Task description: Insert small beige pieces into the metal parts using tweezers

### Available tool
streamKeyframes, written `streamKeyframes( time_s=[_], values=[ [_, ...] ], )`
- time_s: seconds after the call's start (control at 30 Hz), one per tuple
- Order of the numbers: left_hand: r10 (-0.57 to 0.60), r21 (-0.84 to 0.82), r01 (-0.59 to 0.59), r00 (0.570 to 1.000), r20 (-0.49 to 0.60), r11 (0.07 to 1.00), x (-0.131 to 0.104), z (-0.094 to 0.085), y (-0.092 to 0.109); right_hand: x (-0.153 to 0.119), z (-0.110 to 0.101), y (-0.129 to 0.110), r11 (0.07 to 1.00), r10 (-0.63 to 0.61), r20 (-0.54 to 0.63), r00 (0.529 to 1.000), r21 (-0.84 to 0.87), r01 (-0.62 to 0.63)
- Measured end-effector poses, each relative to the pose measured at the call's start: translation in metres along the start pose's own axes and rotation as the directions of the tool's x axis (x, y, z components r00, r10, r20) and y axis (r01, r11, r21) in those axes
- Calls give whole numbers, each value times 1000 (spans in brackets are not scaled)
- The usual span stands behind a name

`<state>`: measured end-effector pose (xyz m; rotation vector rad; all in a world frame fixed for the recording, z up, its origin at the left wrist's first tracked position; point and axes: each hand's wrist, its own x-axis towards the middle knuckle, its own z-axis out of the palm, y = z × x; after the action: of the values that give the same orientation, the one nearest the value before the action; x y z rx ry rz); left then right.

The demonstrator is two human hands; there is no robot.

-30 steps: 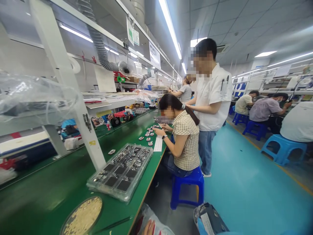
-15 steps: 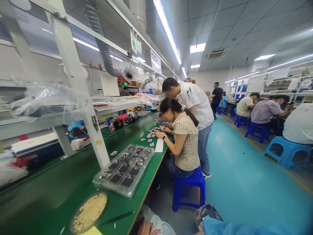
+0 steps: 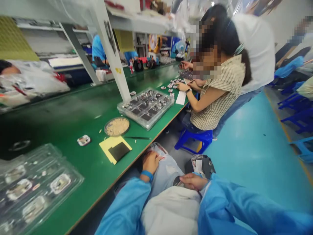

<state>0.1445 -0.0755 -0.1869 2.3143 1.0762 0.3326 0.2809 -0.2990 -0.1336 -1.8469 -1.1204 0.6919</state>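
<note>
Across the left and centre of the frame, the green desk [image 3: 102,176] carries two clear trays [image 3: 162,112], one round dish [image 3: 105,130] of pale bits, one loose white-rimmed part [image 3: 83,140], one yellow sheet [image 3: 106,146] under one black piece [image 3: 120,151], and one thin black tool [image 3: 138,138]. At lower centre, the left hand [image 3: 151,161] lies on a pale bag [image 3: 167,171], its grip unclear, while the right hand [image 3: 194,181], fingers pointing left, pinches one small dark object [image 3: 177,181].
</note>
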Motion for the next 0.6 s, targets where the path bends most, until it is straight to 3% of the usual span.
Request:
streamKeyframes(
  time_s=[0.07, 0.13, 0.2, 0.27, 0.43, 0.53, 0.6],
  values=[
    [3, 4, -3, 1000, -4, 1000, -2, 4, -4, 8, -8, 25, 974, 153, 330, 932, 109, -199],
    [12, 11, -12, 1000, -13, 1000, -4, 4, -5, 11, -18, 40, 909, 236, 549, 802, 167, -382],
    [17, 18, -16, 1000, -27, 1000, -6, 2, -6, 6, -31, 46, 833, 272, 666, 694, 199, -517],
    [12, 24, -11, 999, -40, 1000, -6, -1, -7, -4, -45, 46, 759, 286, 721, 631, 231, -608],
    [-4, 25, 5, 998, -57, 1000, -16, -9, 3, -30, -86, 53, 625, 308, 748, 588, 307, -718],
    [19, 12, -18, 998, -58, 1000, -45, -21, 25, -40, -102, 64, 586, 342, 732, 589, 324, -743],
    [82, -29, -82, 997, -1, 996, -74, -33, 45, -44, -104, 71, 579, 367, 723, 585, 314, -753]
  ],
)
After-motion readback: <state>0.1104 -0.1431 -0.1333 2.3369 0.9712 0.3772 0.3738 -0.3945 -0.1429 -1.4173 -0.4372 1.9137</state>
